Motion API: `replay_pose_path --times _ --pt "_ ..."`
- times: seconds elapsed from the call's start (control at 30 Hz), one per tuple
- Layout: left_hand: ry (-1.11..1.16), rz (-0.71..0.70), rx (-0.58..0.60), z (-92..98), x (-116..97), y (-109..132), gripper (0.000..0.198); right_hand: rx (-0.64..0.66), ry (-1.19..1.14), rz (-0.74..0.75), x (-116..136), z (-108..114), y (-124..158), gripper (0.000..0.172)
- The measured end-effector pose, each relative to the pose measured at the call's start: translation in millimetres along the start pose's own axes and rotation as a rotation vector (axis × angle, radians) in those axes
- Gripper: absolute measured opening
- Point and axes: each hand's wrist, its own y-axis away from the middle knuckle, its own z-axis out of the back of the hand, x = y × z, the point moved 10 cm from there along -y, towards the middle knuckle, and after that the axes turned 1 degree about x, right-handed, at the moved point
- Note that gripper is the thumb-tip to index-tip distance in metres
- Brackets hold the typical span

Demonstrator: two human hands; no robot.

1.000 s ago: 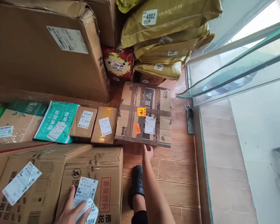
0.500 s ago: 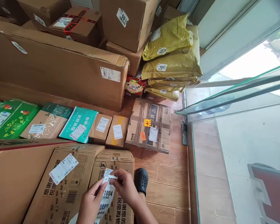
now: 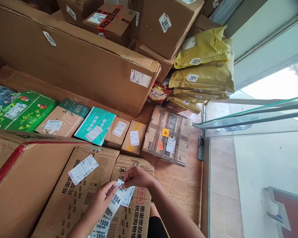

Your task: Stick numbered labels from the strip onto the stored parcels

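Note:
A strip of white printed number labels (image 3: 110, 212) hangs from my left hand (image 3: 99, 201), pinched near its top between thumb and fingers. Numbers such as 1004 and 1008 can be read on it. My right hand (image 3: 137, 178) has its fingertips closed at the top label of the strip, close to the left fingertips; that label's number is partly covered. Beneath both hands stands a large brown carton (image 3: 139, 215) with a white shipping label (image 3: 128, 196) on it. To its left is a similar carton (image 3: 94, 178) bearing another shipping label (image 3: 83, 169).
A row of parcels runs across the floor: a green box (image 3: 27, 112), a teal package (image 3: 96, 124), small brown boxes (image 3: 132, 138) and a taped carton (image 3: 167, 135). Behind lie a long carton (image 3: 89, 66) and stacked yellow bags (image 3: 201, 79). A glass door (image 3: 238, 129) stands right.
My view has turned, so the parcels appear further right. The right hand has tilted over the strip's top label. The dark shoe seen earlier is now hidden, and the carton's shipping label shows.

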Motion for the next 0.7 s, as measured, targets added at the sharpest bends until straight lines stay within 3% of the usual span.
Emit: replay_pose_path --times 0.17,0.23,0.3,0.37,0.43,0.53,0.6,0.7 --pt "-0.051 0.086 -0.081 11.8 24.3 4.7 0.046 0.064 0.079 -0.102 -7.7 -6.7 -14.5 0.045" --pt "0.018 0.122 -0.013 5.3 34.3 5.7 0.044 0.074 0.136 -0.11 -5.7 -10.6 -18.0 0.034" --pt "0.085 0.135 0.114 -3.3 43.5 2.6 0.04 0.012 0.258 -0.062 5.0 -7.6 -22.1 0.021" --pt "-0.001 0.11 0.126 5.8 54.8 -7.5 0.04 -0.162 0.489 0.006 22.6 10.0 -27.4 0.013" --pt "-0.305 0.009 -0.042 35.7 62.4 -22.9 0.044 -0.386 0.731 0.031 39.3 39.8 -34.8 0.006" --pt "-0.793 -0.364 -0.351 63.8 48.8 -29.8 0.049 -0.605 0.941 -0.029 41.9 92.2 -62.2 0.02" --pt "-0.942 -0.61 -0.482 61.2 41.6 -21.2 0.047 -0.568 1.035 -0.089 24.2 116.4 -96.6 0.018" --pt "-0.978 -0.734 -0.573 55.3 41.5 -12.1 0.044 -0.392 1.191 -0.169 -16.1 130.0 -150.1 0.017"
